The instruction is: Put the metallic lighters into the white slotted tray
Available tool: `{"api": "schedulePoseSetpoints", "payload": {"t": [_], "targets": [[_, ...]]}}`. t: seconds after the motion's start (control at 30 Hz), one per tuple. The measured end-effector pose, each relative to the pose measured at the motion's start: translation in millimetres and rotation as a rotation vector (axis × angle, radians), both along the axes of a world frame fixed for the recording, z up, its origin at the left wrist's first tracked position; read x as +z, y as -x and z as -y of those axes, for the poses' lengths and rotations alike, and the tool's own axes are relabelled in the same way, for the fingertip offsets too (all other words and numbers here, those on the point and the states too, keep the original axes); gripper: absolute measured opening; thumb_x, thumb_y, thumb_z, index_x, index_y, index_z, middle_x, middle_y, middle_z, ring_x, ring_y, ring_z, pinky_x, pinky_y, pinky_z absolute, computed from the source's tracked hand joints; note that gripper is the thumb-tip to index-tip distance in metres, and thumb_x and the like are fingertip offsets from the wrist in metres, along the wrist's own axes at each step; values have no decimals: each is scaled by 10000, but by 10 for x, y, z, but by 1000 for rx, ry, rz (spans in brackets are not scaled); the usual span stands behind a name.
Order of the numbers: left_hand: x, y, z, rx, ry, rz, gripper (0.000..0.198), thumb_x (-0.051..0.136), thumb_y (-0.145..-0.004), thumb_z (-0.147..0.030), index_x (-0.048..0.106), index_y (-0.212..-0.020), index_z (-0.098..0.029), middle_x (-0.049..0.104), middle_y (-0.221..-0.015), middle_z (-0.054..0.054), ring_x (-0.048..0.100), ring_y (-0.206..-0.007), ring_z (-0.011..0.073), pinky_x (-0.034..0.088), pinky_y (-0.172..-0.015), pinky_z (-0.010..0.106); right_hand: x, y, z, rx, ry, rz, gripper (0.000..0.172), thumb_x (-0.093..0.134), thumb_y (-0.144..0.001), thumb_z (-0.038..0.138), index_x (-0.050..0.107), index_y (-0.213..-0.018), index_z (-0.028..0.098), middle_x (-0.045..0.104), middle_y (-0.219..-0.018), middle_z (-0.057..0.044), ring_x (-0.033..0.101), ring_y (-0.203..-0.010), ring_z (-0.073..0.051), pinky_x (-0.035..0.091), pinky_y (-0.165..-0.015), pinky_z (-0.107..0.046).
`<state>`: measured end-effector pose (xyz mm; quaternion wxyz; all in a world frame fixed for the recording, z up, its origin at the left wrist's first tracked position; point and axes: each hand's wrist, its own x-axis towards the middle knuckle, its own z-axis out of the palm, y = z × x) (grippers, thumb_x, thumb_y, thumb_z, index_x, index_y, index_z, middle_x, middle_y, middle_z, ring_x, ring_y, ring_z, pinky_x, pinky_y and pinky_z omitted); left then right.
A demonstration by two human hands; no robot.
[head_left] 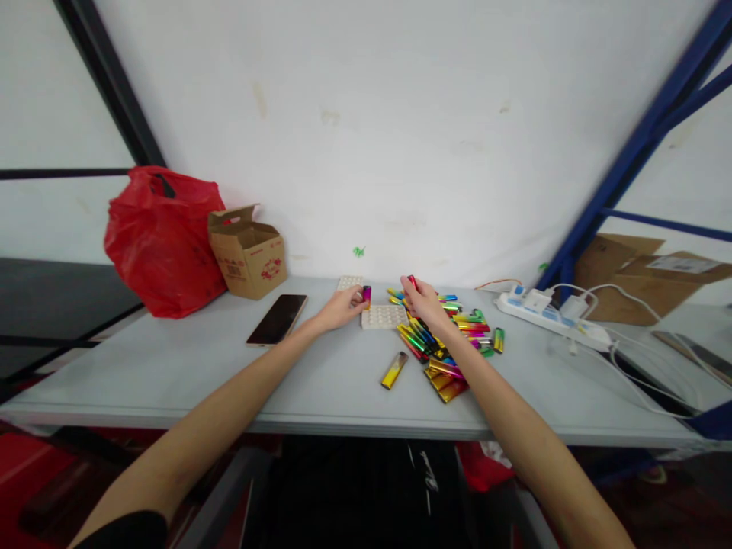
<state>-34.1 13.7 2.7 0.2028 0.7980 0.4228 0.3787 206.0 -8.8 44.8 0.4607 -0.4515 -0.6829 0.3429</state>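
My left hand (344, 308) pinches a purple and gold lighter (367, 294), held upright at the left end of a white tray with rows of holes (382, 318). Above the right end of that tray, my right hand (424, 302) is closed on a red lighter (412, 281), of which only the top end shows. Under and around my right forearm lies a pile of shiny lighters (420, 335) in many colours. One yellow and silver lighter (394, 371) lies apart, nearer the table's front edge. A second white holed tray (350, 283) rests behind my left hand, against the wall.
A phone (277, 319) lies left of my left hand. Farther left stand an open cardboard box (248, 255) and a red plastic bag (163, 244). On the right are a white power strip (552, 320) with cables and a flattened cardboard box (634, 274).
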Motion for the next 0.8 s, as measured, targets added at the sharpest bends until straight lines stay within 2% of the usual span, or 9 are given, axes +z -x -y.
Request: {"api": "schedulePoseSetpoints", "payload": {"t": [0.1,0.17,0.4,0.57,0.67,0.8], "targets": [[2,-6,10,14,-16,-14,230,601,-863,-447,515,-847,-234,709,-762,15,683,-739,203,538,-706,325,8,-20,-1,-183,-157,170,642,441,-860,808,422,-613,216,377,-540,30,392,-539,-124,320,-509,-251],[3,-11,17,26,-24,-22,216,597,-864,-437,524,-864,-233,710,-766,15,681,-739,203,534,-696,323,29,-22,28,-222,-216,223,646,429,-884,781,410,-578,212,368,-536,23,389,-552,-127,308,-526,-258],[-1,-15,18,28,-10,-19,224,590,-860,-452,529,-896,-239,707,-786,19,685,-756,212,532,-692,326,72,11,115,-225,-274,236,529,466,-914,576,403,-538,209,311,-536,31,366,-547,-117,283,-553,-269],[-7,-17,13,23,-18,-20,236,592,-857,-470,529,-877,-243,702,-770,18,680,-749,211,533,-686,326,53,22,78,-222,-270,268,413,474,-888,422,441,-539,205,359,-517,33,391,-559,-124,292,-562,-270],[-10,-20,12,20,-18,-15,245,594,-860,-480,531,-875,-243,704,-773,15,683,-749,210,534,-694,327,44,17,63,-219,-264,279,394,469,-889,407,439,-550,207,375,-519,35,406,-566,-127,293,-566,-270],[2,-21,24,26,-26,-13,228,603,-864,-460,549,-870,-239,713,-786,23,691,-764,219,537,-717,335,37,16,68,-213,-270,308,447,445,-925,508,426,-588,215,417,-546,34,416,-584,-132,317,-595,-271]]}}
